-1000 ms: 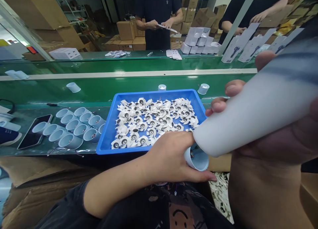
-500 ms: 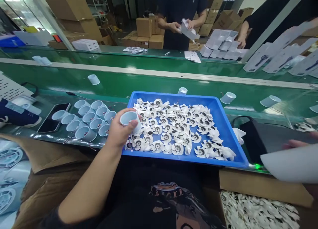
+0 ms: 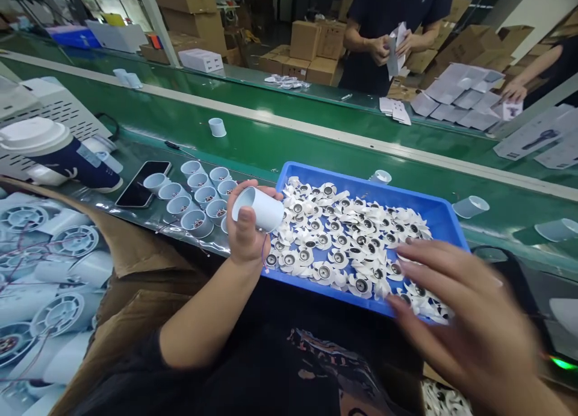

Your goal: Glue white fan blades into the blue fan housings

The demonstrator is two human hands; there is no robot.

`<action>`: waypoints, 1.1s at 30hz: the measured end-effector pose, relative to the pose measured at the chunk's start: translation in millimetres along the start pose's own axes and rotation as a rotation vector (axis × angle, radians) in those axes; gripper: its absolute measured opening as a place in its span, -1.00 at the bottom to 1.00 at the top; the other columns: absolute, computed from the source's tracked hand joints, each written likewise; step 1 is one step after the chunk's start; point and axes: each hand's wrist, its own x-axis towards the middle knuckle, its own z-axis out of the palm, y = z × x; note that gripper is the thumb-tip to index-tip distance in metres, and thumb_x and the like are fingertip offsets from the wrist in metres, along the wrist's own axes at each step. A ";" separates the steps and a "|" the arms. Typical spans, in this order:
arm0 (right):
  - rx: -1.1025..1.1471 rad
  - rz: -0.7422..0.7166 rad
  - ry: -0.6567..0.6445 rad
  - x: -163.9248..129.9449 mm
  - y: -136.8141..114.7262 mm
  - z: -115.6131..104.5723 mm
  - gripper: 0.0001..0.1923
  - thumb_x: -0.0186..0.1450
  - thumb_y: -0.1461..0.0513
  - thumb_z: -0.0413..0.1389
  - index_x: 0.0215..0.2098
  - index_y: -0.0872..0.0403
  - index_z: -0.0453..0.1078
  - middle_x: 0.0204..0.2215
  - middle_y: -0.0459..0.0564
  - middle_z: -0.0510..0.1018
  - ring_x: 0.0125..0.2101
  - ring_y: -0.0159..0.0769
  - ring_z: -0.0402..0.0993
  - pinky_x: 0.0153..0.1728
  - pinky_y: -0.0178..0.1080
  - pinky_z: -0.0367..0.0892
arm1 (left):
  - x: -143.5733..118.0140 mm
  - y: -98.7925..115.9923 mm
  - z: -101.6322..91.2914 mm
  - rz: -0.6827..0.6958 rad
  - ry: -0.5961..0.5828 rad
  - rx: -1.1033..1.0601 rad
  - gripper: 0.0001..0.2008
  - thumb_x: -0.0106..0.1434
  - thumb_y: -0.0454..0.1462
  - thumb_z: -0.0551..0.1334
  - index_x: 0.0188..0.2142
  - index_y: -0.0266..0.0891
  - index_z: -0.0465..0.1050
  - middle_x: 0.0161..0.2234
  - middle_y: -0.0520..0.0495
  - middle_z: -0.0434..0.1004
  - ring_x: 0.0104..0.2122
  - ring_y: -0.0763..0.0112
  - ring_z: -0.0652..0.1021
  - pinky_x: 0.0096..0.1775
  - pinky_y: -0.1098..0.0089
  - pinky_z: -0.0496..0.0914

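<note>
My left hand (image 3: 246, 232) is closed around a pale blue plastic cylinder (image 3: 259, 209), held on its side above the left end of a blue tray (image 3: 445, 216). The tray is filled with several white fan impellers (image 3: 336, 238). My right hand (image 3: 460, 319) hovers with fingers spread over the tray's near right corner, blurred, holding nothing. A cluster of several matching cylinders (image 3: 195, 199) stands upright on the bench just left of my left hand.
A black phone (image 3: 142, 184) lies left of the cylinders. A cardboard box (image 3: 54, 295) of fan housings sits at lower left. Loose cylinders (image 3: 469, 206) ride the green conveyor (image 3: 289, 142). Across it, a person (image 3: 392, 37) handles white cartons beside flat packaging (image 3: 460, 94).
My left hand carried the cylinder from my lap up and left over the tray's left end. My right hand let go of the large white part and reached to the tray.
</note>
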 end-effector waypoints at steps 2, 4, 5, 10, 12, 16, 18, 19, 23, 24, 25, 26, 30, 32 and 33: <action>-0.235 -0.121 -0.155 38.0 5.7 34.4 -0.72 0.35 0.22 0.09 0.03 -0.04 0.33 0.00 0.03 0.42 0.02 -0.09 0.31 0.05 0.06 0.26 | -1.6 -0.4 -0.6 0.037 -0.005 -0.017 -0.46 -0.05 0.15 0.39 -0.21 -0.10 0.41 -0.39 0.03 0.51 -0.34 0.34 0.56 -0.18 0.29 0.48; -0.385 -0.125 -0.356 74.8 15.4 69.1 -0.79 0.32 0.28 0.10 -0.06 0.04 0.40 -0.09 0.04 0.48 -0.08 -0.12 0.39 -0.03 -0.01 0.32 | -4.5 2.5 -3.8 0.116 0.003 -0.033 -0.49 0.00 0.14 0.37 -0.19 -0.09 0.40 -0.37 0.04 0.52 -0.33 0.36 0.56 -0.16 0.30 0.47; -0.411 -0.087 -0.434 89.7 20.0 84.4 -0.83 0.30 0.30 0.14 -0.12 0.08 0.42 -0.14 0.05 0.50 -0.11 -0.13 0.41 -0.06 -0.04 0.35 | -6.5 5.7 -6.9 0.156 0.011 -0.040 -0.49 0.01 0.13 0.37 -0.18 -0.10 0.40 -0.36 0.04 0.52 -0.32 0.36 0.56 -0.15 0.30 0.46; -0.580 0.027 -0.621 115.8 28.2 124.4 -0.82 0.34 0.20 0.14 -0.17 0.17 0.40 -0.26 0.00 0.47 -0.22 -0.28 0.43 -0.11 -0.11 0.39 | -22.7 32.1 -36.2 0.065 -0.020 0.023 -0.41 -0.01 0.06 0.43 -0.09 -0.10 0.30 -0.29 0.01 0.52 -0.24 0.32 0.57 -0.13 0.30 0.44; -0.609 0.064 -0.613 113.1 26.0 126.7 -0.78 0.38 0.17 0.09 -0.11 0.16 0.38 -0.23 0.01 0.46 -0.22 -0.29 0.42 -0.11 -0.12 0.39 | -28.8 41.3 -49.3 -0.048 -0.064 0.086 -0.35 -0.01 -0.01 0.46 -0.02 -0.09 0.22 -0.21 -0.03 0.52 -0.20 0.30 0.56 -0.13 0.29 0.44; -0.613 0.105 -0.596 110.7 21.8 126.3 -0.77 0.41 0.16 0.05 -0.05 0.14 0.37 -0.17 0.02 0.45 -0.22 -0.29 0.42 -0.12 -0.12 0.39 | -33.6 47.4 -64.0 -0.204 -0.125 0.219 -0.35 0.04 -0.14 0.43 0.03 -0.09 0.13 -0.17 -0.04 0.48 -0.22 0.36 0.54 -0.15 0.32 0.42; -0.593 0.093 -0.611 112.1 21.4 126.6 -0.78 0.41 0.19 0.05 -0.05 0.13 0.37 -0.14 0.03 0.44 -0.19 -0.28 0.41 -0.08 -0.09 0.37 | -32.8 45.2 -63.8 -0.246 -0.130 0.256 -0.36 0.04 -0.14 0.42 0.03 -0.09 0.13 -0.20 -0.02 0.46 -0.24 0.36 0.54 -0.18 0.34 0.42; -0.577 0.090 -0.617 112.8 21.6 127.0 -0.79 0.40 0.20 0.06 -0.05 0.13 0.37 -0.13 0.03 0.44 -0.17 -0.27 0.40 -0.04 -0.07 0.35 | -32.1 43.6 -62.2 -0.260 -0.133 0.264 -0.35 0.04 -0.14 0.42 0.03 -0.09 0.13 -0.20 -0.01 0.46 -0.24 0.36 0.53 -0.19 0.35 0.41; -0.428 0.148 -0.600 114.0 25.2 127.5 -0.81 0.35 0.22 0.11 -0.10 0.15 0.38 -0.14 0.03 0.43 -0.08 -0.20 0.36 0.08 0.04 0.22 | -29.1 38.5 -53.2 -0.268 -0.142 0.262 -0.38 0.02 -0.15 0.44 -0.02 -0.11 0.16 -0.17 -0.02 0.50 -0.21 0.36 0.55 -0.14 0.35 0.41; -0.359 0.179 -0.579 113.7 26.4 126.0 -0.81 0.34 0.23 0.12 -0.12 0.15 0.38 -0.15 0.04 0.43 -0.07 -0.19 0.35 0.09 0.05 0.20 | -28.5 38.7 -52.2 -0.252 -0.144 0.251 -0.39 0.01 -0.15 0.45 -0.04 -0.12 0.17 -0.16 -0.04 0.52 -0.20 0.34 0.56 -0.12 0.33 0.41; -0.277 0.217 -0.547 113.0 27.5 123.4 -0.81 0.32 0.22 0.13 -0.13 0.16 0.38 -0.14 0.04 0.42 -0.07 -0.18 0.34 0.09 0.05 0.19 | -27.9 39.8 -52.1 -0.232 -0.145 0.238 -0.40 0.00 -0.15 0.46 -0.05 -0.13 0.19 -0.15 -0.06 0.53 -0.17 0.31 0.56 -0.10 0.31 0.41; -0.180 0.260 -0.510 111.8 28.1 119.4 -0.80 0.31 0.21 0.13 -0.14 0.15 0.37 -0.14 0.05 0.42 -0.09 -0.19 0.34 0.07 0.04 0.21 | -27.4 41.7 -52.9 -0.211 -0.146 0.227 -0.40 0.00 -0.15 0.46 -0.05 -0.13 0.20 -0.13 -0.09 0.55 -0.15 0.27 0.57 -0.09 0.29 0.42; 0.373 0.449 -0.411 100.4 21.9 92.9 -0.62 0.23 0.00 0.03 -0.15 0.11 0.28 -0.28 0.04 0.42 -0.36 -0.30 0.38 -0.21 -0.14 0.37 | -28.2 55.8 -59.7 -0.148 -0.255 0.321 -0.43 0.06 -0.19 0.41 0.05 -0.14 0.29 0.04 -0.21 0.49 0.01 0.10 0.52 -0.01 0.20 0.39; 0.666 0.520 -0.414 90.8 13.8 79.3 -0.55 0.15 -0.10 0.01 -0.24 0.08 0.24 -0.41 -0.01 0.38 -0.47 -0.35 0.33 -0.36 -0.23 0.36 | -30.8 63.0 -59.7 -0.121 -0.395 0.450 -0.43 0.08 -0.22 0.36 0.10 -0.13 0.30 0.06 -0.21 0.48 0.01 0.07 0.52 -0.01 0.17 0.40; 0.788 0.548 -0.414 85.6 9.4 74.1 -0.54 0.11 -0.13 0.03 -0.30 0.08 0.23 -0.46 -0.04 0.35 -0.50 -0.37 0.31 -0.40 -0.27 0.34 | -32.5 65.7 -58.0 -0.101 -0.466 0.536 -0.41 0.07 -0.24 0.35 0.11 -0.13 0.31 0.04 -0.20 0.49 -0.02 0.07 0.53 -0.02 0.16 0.40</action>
